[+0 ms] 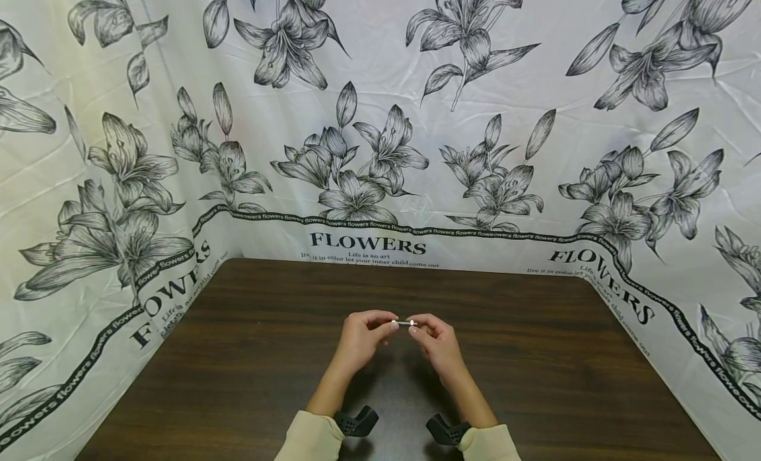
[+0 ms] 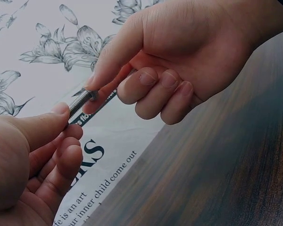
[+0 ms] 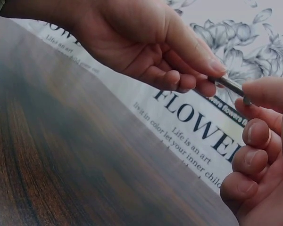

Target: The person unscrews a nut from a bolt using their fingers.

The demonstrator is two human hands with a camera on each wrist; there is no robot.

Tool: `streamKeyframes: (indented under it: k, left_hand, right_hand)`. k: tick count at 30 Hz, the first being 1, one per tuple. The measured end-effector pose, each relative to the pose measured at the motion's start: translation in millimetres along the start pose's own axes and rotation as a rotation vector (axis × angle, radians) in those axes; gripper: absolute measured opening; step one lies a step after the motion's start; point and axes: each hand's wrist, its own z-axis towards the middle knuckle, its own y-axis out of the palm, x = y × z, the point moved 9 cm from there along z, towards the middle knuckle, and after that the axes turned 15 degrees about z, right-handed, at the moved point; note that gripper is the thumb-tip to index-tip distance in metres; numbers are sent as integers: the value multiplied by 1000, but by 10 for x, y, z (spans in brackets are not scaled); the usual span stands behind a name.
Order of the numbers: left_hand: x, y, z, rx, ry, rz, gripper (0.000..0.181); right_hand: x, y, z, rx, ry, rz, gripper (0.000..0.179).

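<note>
A small silver threaded bolt (image 2: pixel 79 103) is held in the air between both hands, above the table. My left hand (image 1: pixel 359 341) pinches one end of its shaft between thumb and index finger. The thumb and index finger of my right hand (image 1: pixel 438 345) pinch the opposite end, at a wider metal piece (image 3: pixel 246 100) around or on the shaft. A short length of bare thread shows between the two sets of fingertips. The other fingers of both hands are curled in below, holding nothing. Fingertips partly cover both ends of the bolt.
Beneath the hands lies a dark brown wood-grain table (image 1: pixel 267 362). White cloth with black flower drawings and lettering (image 1: pixel 368 243) stands around its back and sides. A black wrist device (image 1: pixel 357 421) sits at each cream sleeve (image 1: pixel 310 437).
</note>
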Motion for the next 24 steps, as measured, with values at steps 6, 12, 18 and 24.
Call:
streamKeyframes:
  k: [6,12,18,24]
  left_hand:
    - [78,-37,-26,4,10,2,9]
    - [41,-21,-14,1,13,-4,9]
    - [-196,69,59,5,5,-7,9]
    - [-333,116,94,3,5,-10,12]
  right_hand:
    - [-21,12,-3,-14,-13,-27,21]
    - [-47,24,-7,-30,-33,-34,24]
    - [-53,33,0,-44,-63,-55,25]
    - [-98,44,-2,-44,-105,-79,25]
